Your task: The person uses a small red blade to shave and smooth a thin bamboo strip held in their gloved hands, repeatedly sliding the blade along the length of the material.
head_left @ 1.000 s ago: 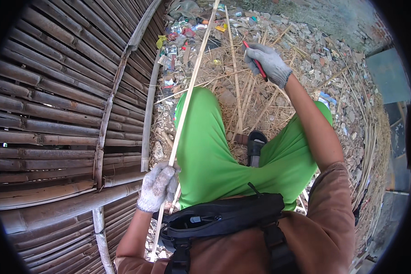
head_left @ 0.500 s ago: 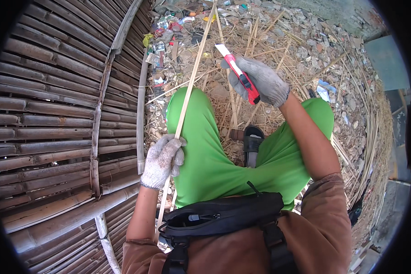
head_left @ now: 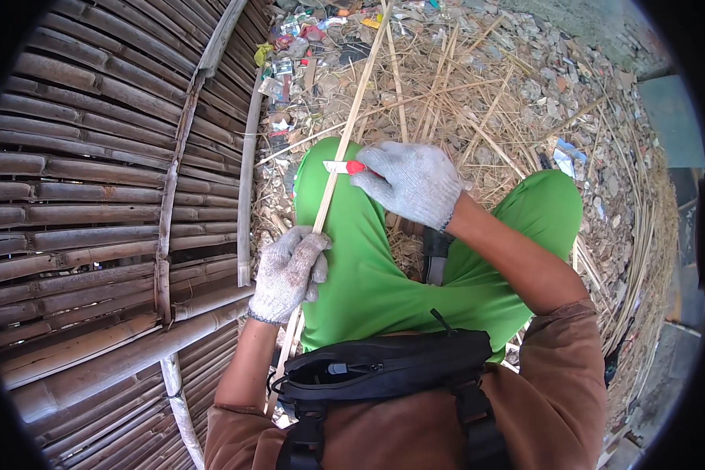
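Bamboo strip [head_left: 345, 149] runs long and thin across the green-trousered left thigh [head_left: 352, 251], its far end out over the littered ground [head_left: 525, 94]. Left hand [head_left: 287, 272], gloved, fingers wrapped around the strip low down. Right hand [head_left: 411, 182] grips a red knife [head_left: 345, 167], blade at the strip's edge. Bamboo wall [head_left: 94, 196] crowds the left; open room to the right.

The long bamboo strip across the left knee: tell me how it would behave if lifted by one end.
The bamboo strip is long and thin, so it would probably bow and whip. It looks light: the left hand steadies it with one grip. The right hand presses a red utility knife against it, so fresh edges may be splintery.
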`<state>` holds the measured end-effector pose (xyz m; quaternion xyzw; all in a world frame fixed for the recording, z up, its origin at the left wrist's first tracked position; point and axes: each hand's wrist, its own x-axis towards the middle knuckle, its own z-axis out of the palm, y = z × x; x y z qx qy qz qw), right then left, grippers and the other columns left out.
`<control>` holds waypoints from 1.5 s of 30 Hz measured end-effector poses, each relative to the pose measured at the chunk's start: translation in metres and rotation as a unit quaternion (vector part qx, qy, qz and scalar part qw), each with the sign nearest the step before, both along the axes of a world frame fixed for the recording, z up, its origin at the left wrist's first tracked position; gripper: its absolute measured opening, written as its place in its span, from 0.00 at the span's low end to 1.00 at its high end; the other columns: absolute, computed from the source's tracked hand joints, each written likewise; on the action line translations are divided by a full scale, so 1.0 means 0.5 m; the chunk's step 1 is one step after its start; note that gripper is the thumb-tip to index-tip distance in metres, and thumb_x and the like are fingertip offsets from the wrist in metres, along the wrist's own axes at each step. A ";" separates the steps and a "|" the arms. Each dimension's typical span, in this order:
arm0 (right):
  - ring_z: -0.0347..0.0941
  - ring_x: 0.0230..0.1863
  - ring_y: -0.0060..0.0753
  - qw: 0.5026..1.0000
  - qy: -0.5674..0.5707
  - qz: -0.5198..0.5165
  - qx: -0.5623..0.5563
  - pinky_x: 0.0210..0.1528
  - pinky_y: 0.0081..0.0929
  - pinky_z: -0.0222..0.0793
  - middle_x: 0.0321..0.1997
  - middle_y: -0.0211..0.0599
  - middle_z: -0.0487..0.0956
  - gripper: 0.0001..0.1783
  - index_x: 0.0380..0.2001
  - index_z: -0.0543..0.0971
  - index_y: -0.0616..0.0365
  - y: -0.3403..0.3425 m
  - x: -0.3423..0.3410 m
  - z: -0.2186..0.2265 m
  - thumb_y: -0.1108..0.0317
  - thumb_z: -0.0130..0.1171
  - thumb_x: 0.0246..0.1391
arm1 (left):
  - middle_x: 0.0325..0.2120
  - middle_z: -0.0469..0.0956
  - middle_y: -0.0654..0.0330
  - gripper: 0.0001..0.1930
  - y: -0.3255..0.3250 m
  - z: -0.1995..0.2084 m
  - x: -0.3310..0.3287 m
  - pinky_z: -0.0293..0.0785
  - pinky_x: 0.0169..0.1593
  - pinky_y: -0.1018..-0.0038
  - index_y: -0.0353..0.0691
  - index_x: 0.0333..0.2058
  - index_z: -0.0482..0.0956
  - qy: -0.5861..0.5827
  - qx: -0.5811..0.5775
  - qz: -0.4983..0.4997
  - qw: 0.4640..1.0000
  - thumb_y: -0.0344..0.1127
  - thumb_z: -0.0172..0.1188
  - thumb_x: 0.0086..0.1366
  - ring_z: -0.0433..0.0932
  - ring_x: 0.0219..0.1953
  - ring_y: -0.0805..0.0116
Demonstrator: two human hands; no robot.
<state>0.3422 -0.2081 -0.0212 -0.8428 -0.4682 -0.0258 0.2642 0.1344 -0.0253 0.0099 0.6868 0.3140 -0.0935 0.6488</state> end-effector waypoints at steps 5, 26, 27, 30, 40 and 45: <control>0.85 0.37 0.54 0.998 0.006 -0.039 -0.042 0.38 0.55 0.81 0.34 0.45 0.86 0.23 0.37 0.85 0.50 0.004 0.045 0.007 0.43 0.53 0.70 | 0.18 0.76 0.64 0.12 -0.002 0.012 -0.008 0.63 0.16 0.79 0.38 0.42 0.81 -0.006 -0.005 0.013 1.000 0.41 0.58 0.79 0.68 0.12 0.77; 0.85 0.37 0.52 1.000 -0.025 0.014 0.005 0.38 0.54 0.81 0.35 0.44 0.86 0.21 0.41 0.86 0.47 0.016 0.022 -0.019 0.43 0.55 0.69 | 0.18 0.74 0.65 0.13 -0.001 0.045 -0.120 0.64 0.16 0.79 0.36 0.44 0.80 0.020 -0.030 0.012 0.999 0.41 0.56 0.80 0.68 0.12 0.79; 0.85 0.37 0.52 0.999 -0.030 0.014 -0.007 0.38 0.53 0.81 0.34 0.43 0.86 0.21 0.41 0.86 0.47 0.020 0.025 -0.016 0.43 0.55 0.69 | 0.18 0.74 0.65 0.13 0.000 0.049 -0.121 0.64 0.16 0.79 0.36 0.44 0.80 0.017 -0.029 0.010 0.999 0.41 0.56 0.80 0.68 0.12 0.79; 0.85 0.37 0.52 1.000 -0.021 -0.002 -0.015 0.38 0.53 0.81 0.35 0.43 0.86 0.21 0.42 0.86 0.47 0.021 0.025 -0.016 0.43 0.55 0.69 | 0.18 0.74 0.65 0.12 -0.003 0.057 -0.135 0.64 0.16 0.80 0.37 0.44 0.80 0.023 -0.044 0.016 0.999 0.40 0.56 0.80 0.68 0.12 0.78; 0.85 0.37 0.52 0.999 -0.026 0.017 0.023 0.38 0.52 0.81 0.33 0.42 0.86 0.21 0.40 0.86 0.48 0.005 0.031 -0.020 0.44 0.56 0.69 | 0.16 0.72 0.65 0.11 -0.003 0.054 -0.215 0.61 0.19 0.78 0.36 0.43 0.81 0.035 -0.070 0.046 0.996 0.38 0.57 0.79 0.67 0.14 0.78; 0.85 0.36 0.51 0.999 -0.009 0.039 -0.021 0.37 0.52 0.80 0.33 0.41 0.85 0.20 0.41 0.86 0.47 0.002 0.012 -0.010 0.44 0.57 0.68 | 0.17 0.73 0.65 0.12 -0.011 0.056 -0.174 0.62 0.15 0.78 0.37 0.45 0.80 0.046 -0.052 0.045 0.997 0.40 0.57 0.79 0.67 0.11 0.77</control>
